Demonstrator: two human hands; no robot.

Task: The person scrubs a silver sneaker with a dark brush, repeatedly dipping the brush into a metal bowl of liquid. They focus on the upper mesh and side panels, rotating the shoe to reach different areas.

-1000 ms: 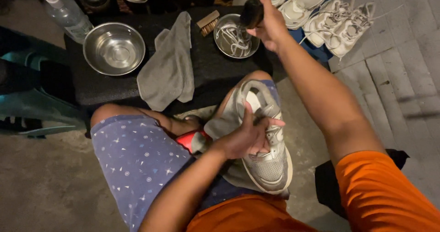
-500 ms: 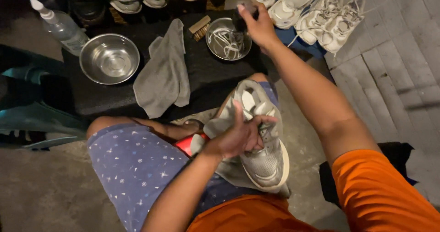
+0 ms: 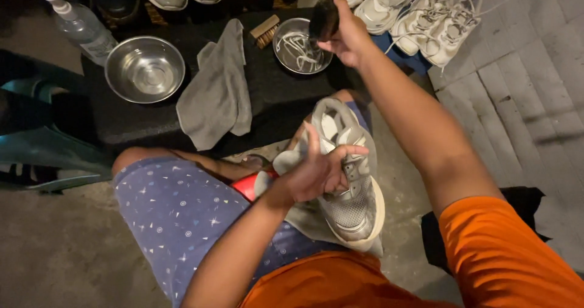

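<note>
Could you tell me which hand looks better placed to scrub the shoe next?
Probably the right hand: it holds the dark brush over the bowl, while the left hand grips the shoe.

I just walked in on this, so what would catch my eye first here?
The grey sneaker on the person's lap, steadied by the left hand. Then the right hand, stretched out holding a dark brush over the steel bowl of white laces on the black table. White sneakers lie on the floor beyond.

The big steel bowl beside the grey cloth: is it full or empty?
Empty of solid things: the round steel bowl shows its bare shiny bottom, unlike the smaller steel bowl holding white laces. Whether clear water lies inside, cannot tell.
</note>
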